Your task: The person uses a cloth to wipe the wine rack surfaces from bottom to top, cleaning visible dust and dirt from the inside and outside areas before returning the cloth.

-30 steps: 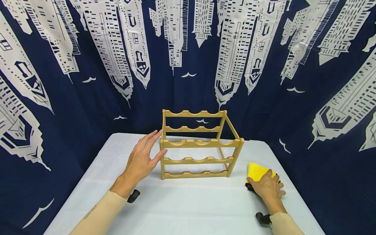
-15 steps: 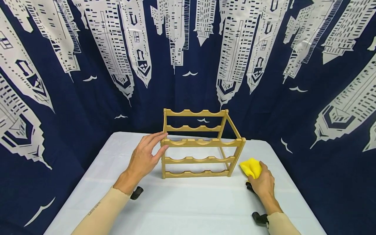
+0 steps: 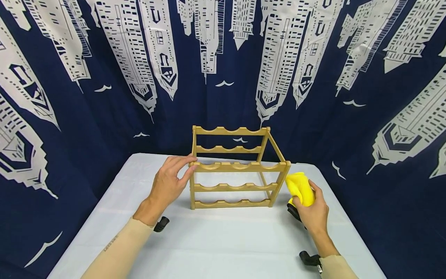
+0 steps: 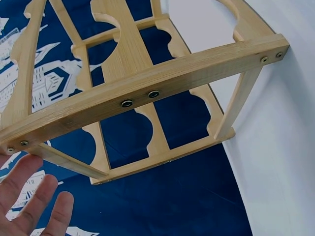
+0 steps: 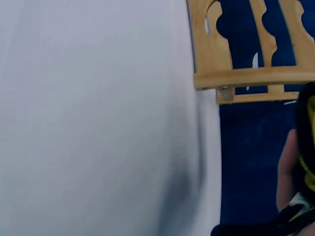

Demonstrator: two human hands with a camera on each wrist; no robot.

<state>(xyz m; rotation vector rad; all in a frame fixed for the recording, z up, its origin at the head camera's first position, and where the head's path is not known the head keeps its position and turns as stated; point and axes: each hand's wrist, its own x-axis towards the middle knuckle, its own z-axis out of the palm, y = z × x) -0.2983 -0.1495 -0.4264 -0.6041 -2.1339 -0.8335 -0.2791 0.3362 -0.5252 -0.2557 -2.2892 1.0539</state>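
A light wooden wine rack (image 3: 240, 167) with scalloped rails stands in the middle of the table. At its upper left front corner my left hand (image 3: 168, 180) holds the post, thumb in front and fingertips over the top. In the left wrist view several fingers (image 4: 42, 201) extend loosely beside the rack's side frame (image 4: 147, 91). To the right of the rack, my right hand (image 3: 315, 213) grips a bunched yellow cloth (image 3: 300, 190) between thumb and fingers. The cloth is close to the rack's right front post; whether they touch I cannot tell. The right wrist view shows only the cloth's edge (image 5: 311, 118).
A white cloth covers the table (image 3: 223, 240). Behind it hangs a dark blue curtain (image 3: 216, 104) printed with white buildings and birds. Black wrist gear sits by the left wrist (image 3: 161, 224) and the right wrist (image 3: 309, 259).
My right hand has gathered up the yellow cloth from the table and brought it left and forward toward the rack. My left hand has closed onto the rack's corner.
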